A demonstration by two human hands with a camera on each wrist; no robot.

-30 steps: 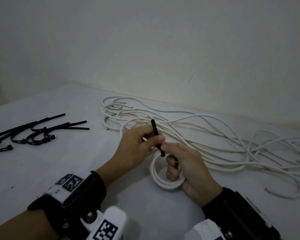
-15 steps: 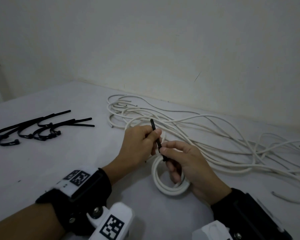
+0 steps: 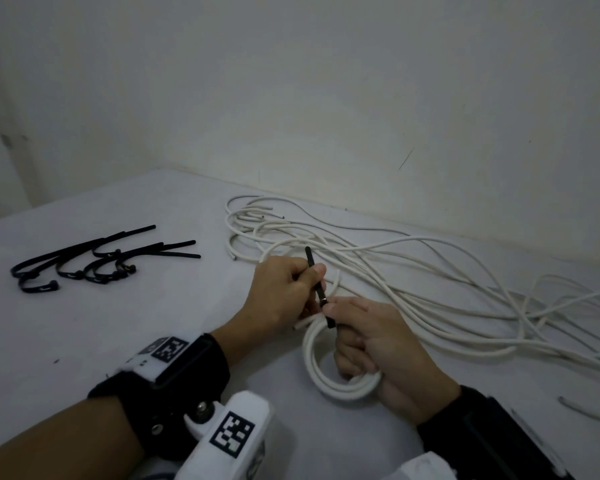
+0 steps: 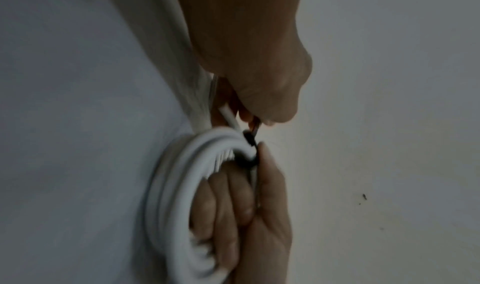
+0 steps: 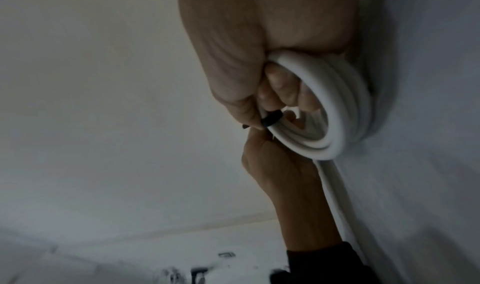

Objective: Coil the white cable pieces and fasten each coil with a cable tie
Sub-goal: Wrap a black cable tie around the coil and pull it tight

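A small white cable coil [image 3: 321, 377] [image 4: 168, 196] [image 5: 340, 112] rests on the table in front of me. My right hand [image 3: 371, 337] grips it, fingers curled through the loop and thumb on top. A black cable tie [image 3: 317, 282] wraps the coil's upper part [image 4: 250, 153] [image 5: 271, 119]. My left hand [image 3: 288, 285] pinches the tie's free tail between thumb and forefinger; the tail sticks up and away from me. The tie's head sits by my right thumb tip.
A loose heap of long white cable pieces [image 3: 413, 271] spreads behind and right of my hands toward the wall. Several spare black cable ties [image 3: 94, 261] lie at the table's left. A short cable end [image 3: 589, 412] lies at the right edge.
Both hands stayed together on the coil. The tie's tail tilted a little and my left pinch slid along it; the tie looks drawn closer round the coil.
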